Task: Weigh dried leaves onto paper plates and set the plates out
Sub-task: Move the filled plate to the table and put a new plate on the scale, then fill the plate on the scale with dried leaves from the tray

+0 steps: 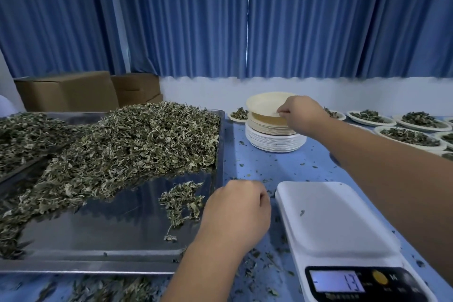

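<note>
A big heap of dried leaves [127, 144] lies on a steel tray [98, 235] at the left. My right hand [302, 111] pinches the rim of a cream paper plate [266, 103], tilted up off the plate stack [275, 136] at the back. My left hand [236, 213] hovers over the tray's right edge, fingers curled under; whether it holds leaves is hidden. A white scale [340, 225] stands bare at the front right, and its display [337, 281] is lit.
Several plates filled with leaves [411, 136] stand in rows at the far right, one more [239, 115] behind the stack. Cardboard boxes [71, 92] sit behind the tray. Leaf crumbs litter the blue table [267, 167]. Blue curtains hang at the back.
</note>
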`<state>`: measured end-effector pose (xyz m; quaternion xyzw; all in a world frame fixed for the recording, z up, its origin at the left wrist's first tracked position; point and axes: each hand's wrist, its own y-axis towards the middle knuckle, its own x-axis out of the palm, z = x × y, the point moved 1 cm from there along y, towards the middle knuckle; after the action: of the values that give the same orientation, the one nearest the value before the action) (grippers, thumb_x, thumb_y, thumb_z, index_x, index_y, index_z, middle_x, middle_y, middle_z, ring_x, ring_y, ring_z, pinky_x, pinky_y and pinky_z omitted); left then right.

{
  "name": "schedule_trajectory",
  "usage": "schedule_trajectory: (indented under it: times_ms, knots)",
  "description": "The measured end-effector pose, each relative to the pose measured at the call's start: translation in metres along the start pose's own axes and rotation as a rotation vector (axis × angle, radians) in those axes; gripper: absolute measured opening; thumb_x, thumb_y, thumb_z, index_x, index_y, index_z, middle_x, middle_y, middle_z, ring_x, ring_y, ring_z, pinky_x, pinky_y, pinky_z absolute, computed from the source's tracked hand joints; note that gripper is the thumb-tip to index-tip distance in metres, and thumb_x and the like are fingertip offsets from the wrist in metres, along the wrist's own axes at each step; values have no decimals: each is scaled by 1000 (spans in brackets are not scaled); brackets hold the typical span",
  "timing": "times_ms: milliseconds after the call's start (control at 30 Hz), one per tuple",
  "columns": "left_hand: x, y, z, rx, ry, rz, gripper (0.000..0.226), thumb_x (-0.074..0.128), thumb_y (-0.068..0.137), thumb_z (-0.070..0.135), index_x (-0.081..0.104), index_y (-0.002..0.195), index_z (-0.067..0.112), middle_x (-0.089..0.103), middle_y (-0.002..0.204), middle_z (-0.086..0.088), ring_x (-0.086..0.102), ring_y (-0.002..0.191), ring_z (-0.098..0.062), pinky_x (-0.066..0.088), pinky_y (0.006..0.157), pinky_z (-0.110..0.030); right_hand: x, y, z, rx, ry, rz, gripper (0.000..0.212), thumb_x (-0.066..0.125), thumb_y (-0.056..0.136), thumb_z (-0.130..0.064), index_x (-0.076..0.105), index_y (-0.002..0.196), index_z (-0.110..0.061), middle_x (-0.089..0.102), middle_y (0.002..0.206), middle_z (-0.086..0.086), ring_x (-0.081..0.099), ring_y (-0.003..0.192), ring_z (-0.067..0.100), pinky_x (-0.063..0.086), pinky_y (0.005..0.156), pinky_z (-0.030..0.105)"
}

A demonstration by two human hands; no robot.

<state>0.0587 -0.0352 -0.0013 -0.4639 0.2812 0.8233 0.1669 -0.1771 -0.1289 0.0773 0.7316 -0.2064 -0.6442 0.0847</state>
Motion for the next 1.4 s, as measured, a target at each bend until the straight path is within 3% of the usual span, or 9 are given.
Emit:
schedule_trajectory:
  times_ms: [133,333,600,733,867,1033,1133,1300,1400]
  knots:
    - [-1,0,0,-2,-30,-3,21,46,93,27,66,86,25,62,73,5,60,68,-21,53,63,-34,-10,-29,0,-113,27,162,24,49,98,-14,68,96,1,62,99,10,55,94,28,44,84,39]
    - [-4,-2,-1,-4,-47,-9,23,46,95,28,67,88,26,64,76,6,61,68,-20,54,63,-33,-30,-131,-2,-324,145,270,15,61,92,-7,74,100,-4,65,91,8,60,82,24,40,76,26]
    - [-5,-4,-1,-30,-109,-14,23,49,94,26,70,85,23,63,70,6,60,64,-18,54,63,-36,-45,-225,14,-314,199,80,19,66,87,-5,75,102,-12,65,97,-6,64,83,11,46,77,22]
    - [-4,-5,0,-56,-164,4,24,50,94,26,68,78,23,62,65,3,50,53,-14,44,54,-28,-48,-247,25,-294,260,-48,19,63,90,-14,75,103,-22,62,96,-21,61,86,1,44,76,15]
    - [-6,-6,1,-65,-191,10,22,52,95,28,71,84,24,59,60,6,43,44,-6,36,48,-22,-51,-257,32,-281,288,-126,22,60,91,-17,74,104,-28,61,98,-22,61,84,1,43,75,13]
    - [-7,-8,3,-82,-230,8,21,53,95,25,71,85,25,58,58,8,42,41,-4,35,48,-21,-56,-259,37,-241,342,-168,23,59,90,-23,72,100,-39,60,105,-22,63,72,18,48,72,30]
    - [-5,-8,5,-78,-218,-5,21,52,96,26,71,87,25,58,58,9,42,41,-4,33,45,-18,-56,-259,36,-199,499,-37,24,62,87,-16,77,88,-34,66,97,-15,63,69,24,48,66,35]
    - [-7,-9,6,-60,-188,-2,22,51,96,27,71,89,21,60,64,6,42,44,-5,36,48,-21,-56,-219,37,94,724,250,26,59,91,-15,74,73,-26,67,69,-9,52,46,6,36,42,15]
    - [-9,-6,5,-66,-239,10,20,52,96,25,71,89,24,63,66,6,42,41,-4,33,44,-16,-48,-201,46,311,805,347,22,56,92,-20,73,78,-18,63,68,14,47,50,12,34,40,16]
